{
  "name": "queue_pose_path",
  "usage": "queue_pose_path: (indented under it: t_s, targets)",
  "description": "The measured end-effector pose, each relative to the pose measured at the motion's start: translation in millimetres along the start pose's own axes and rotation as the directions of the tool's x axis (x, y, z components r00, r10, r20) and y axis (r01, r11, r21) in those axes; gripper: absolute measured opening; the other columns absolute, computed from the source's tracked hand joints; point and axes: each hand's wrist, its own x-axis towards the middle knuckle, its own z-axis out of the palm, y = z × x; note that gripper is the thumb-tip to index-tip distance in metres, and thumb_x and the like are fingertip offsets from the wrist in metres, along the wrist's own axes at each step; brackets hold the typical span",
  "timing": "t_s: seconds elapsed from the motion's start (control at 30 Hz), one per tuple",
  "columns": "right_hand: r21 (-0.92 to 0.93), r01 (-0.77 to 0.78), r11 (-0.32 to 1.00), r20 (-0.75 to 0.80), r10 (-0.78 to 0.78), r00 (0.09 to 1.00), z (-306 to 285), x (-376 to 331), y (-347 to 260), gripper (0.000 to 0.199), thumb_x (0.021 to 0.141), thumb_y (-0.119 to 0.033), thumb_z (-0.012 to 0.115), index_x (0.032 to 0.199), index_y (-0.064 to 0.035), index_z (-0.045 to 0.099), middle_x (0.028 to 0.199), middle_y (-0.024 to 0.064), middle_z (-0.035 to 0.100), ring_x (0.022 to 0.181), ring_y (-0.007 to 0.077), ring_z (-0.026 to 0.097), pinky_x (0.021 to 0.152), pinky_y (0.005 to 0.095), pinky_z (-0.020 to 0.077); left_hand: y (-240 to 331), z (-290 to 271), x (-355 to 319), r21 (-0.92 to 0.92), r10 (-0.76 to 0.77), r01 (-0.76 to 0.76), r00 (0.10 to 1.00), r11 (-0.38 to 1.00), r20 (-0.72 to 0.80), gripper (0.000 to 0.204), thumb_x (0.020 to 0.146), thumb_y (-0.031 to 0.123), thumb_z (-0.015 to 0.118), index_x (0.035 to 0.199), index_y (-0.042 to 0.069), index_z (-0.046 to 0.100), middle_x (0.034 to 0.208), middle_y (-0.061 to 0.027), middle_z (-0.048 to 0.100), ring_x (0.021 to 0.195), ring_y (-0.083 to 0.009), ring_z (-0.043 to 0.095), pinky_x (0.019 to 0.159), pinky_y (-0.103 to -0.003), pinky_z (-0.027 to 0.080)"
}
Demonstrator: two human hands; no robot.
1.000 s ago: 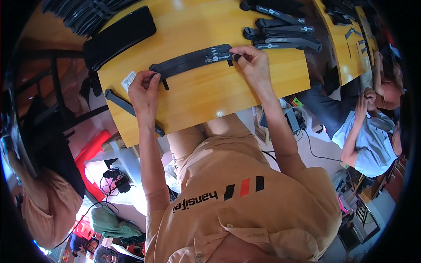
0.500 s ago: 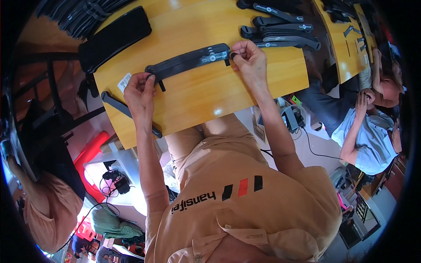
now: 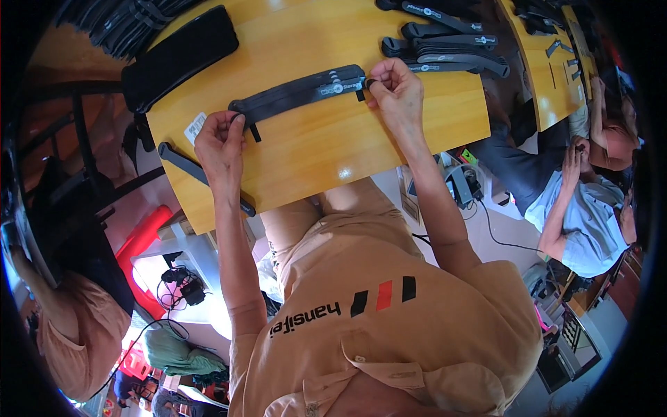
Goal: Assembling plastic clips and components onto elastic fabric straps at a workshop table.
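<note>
A stack of dark strap bands (image 3: 299,94) with pale print near its right end lies lengthwise across the yellow wooden table (image 3: 313,163). At its left end, my left hand (image 3: 221,142) pinches the strap's tip between thumb and fingers. My right hand (image 3: 396,90) is closed in a pinch on the opposite end, and the fingers partly cover that tip. Short black strips poke out from under the stack close to each hand. Another dark strap (image 3: 191,165) lies slanted at the table's left edge, partly behind my left wrist.
Piles of similar straps (image 3: 445,52) lie at the back right. A long black padded piece (image 3: 184,59) and a bundle of dark straps (image 3: 132,28) are at the back left. A white label (image 3: 196,125) sits by my left hand. A co-worker in light blue (image 3: 583,222) is at the right.
Almost nothing differs: my right hand has risen very slightly at its end of the strap stack. Both hands keep their pinch.
</note>
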Motion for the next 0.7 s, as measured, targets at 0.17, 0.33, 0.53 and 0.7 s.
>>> queue_pose_path:
  t_s: [0.17,0.33,0.53,0.7]
  targets:
    - [0.038,0.011,0.999,-0.006,-0.011,1.000,1.5,0.2,0.6,0.011,0.071,0.007,0.055,0.079,0.0007,0.057,0.063,0.0027,0.056,0.052,0.0064,0.052,0.043,0.0209,0.0421,-5.2,-0.2,2.7,-0.063,0.009,-0.008,1.000,0.998,0.013,0.013,0.083,0.008,0.060,0.088,-0.004,0.060,0.070,-0.0033,0.058,0.055,-0.0062,0.049,0.050,-0.019,0.041]
    - [-0.018,0.004,1.000,-0.013,-0.004,1.000,3.1,1.4,0.1,0.012,0.070,0.006,0.056,0.080,0.0005,0.057,0.064,0.0029,0.057,0.053,0.0072,0.052,0.046,0.0219,0.0435,-0.4,1.4,1.4,0.013,0.002,-0.002,1.000,1.000,-0.008,0.013,0.083,0.008,0.061,0.088,-0.004,0.060,0.070,-0.0035,0.058,0.055,-0.0067,0.049,0.050,-0.020,0.042]
    - [-0.151,0.043,0.988,-0.039,-0.050,0.998,4.9,1.8,0.2,0.013,0.068,0.003,0.059,0.081,-0.0005,0.057,0.063,0.0045,0.057,0.055,0.0101,0.054,0.051,0.0238,0.0439,-0.9,1.1,0.9,0.019,0.006,-0.006,1.000,1.000,-0.013,0.014,0.083,0.009,0.061,0.088,-0.004,0.060,0.069,-0.0038,0.057,0.055,-0.0069,0.049,0.050,-0.020,0.042]
    - [-0.221,0.069,0.973,-0.033,-0.079,0.996,4.6,2.8,4.0,0.013,0.068,0.002,0.059,0.081,0.0000,0.057,0.062,0.0053,0.057,0.054,0.0116,0.054,0.053,0.0247,0.0441,-0.8,1.3,1.0,0.024,0.007,-0.007,1.000,1.000,-0.005,0.015,0.082,0.009,0.062,0.088,-0.004,0.060,0.069,-0.0037,0.057,0.055,-0.0069,0.049,0.050,-0.020,0.041]
